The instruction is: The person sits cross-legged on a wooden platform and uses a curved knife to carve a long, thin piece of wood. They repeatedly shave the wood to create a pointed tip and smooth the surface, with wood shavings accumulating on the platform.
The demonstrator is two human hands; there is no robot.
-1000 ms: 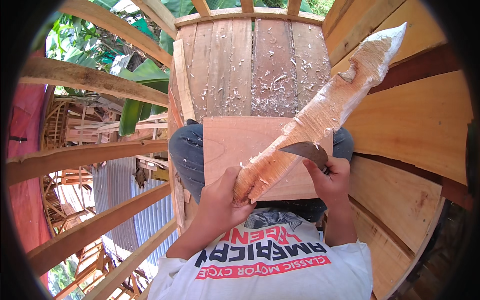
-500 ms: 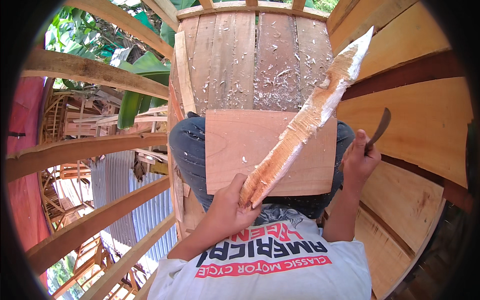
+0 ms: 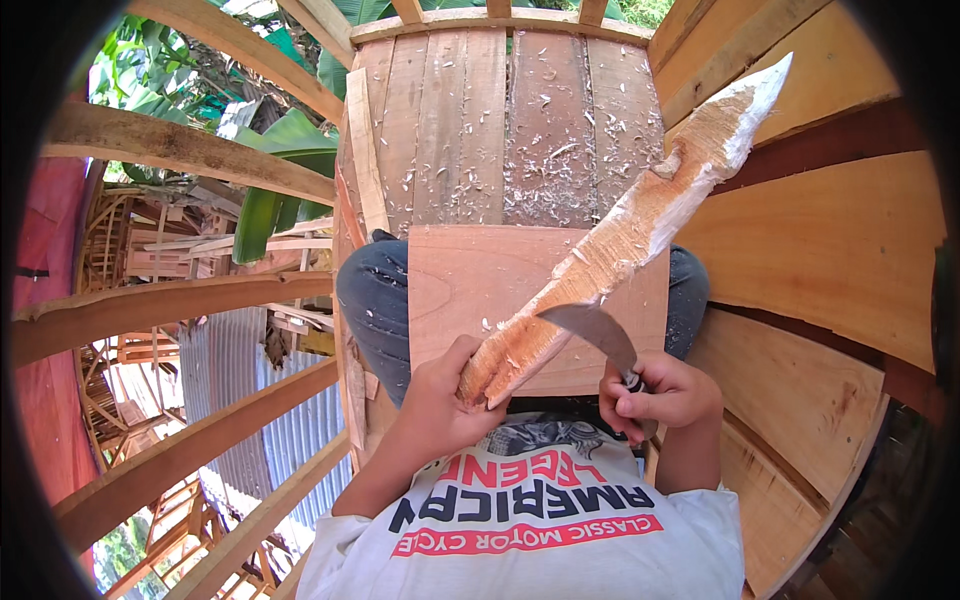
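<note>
A long piece of rough wood, pale on one side and brown on the other, slants up to the right and tapers to a point. My left hand is wrapped round its near end. In my right hand is a curved knife, gripped by its dark handle, the blade bending left. The blade's tip lies over or against the wood's lower right edge; whether it touches I cannot tell. Below the wood, a flat square board rests across my legs.
Wood shavings are scattered over the plank floor ahead. Wooden rails run along the left, with leaves and corrugated sheets beyond. A plank wall stands close on the right. A loose narrow strip of wood lies at the floor's left edge.
My right hand has come down and left, bringing the knife from beyond the board's right side to the wood's near part. The wood's far tip has swung right.
</note>
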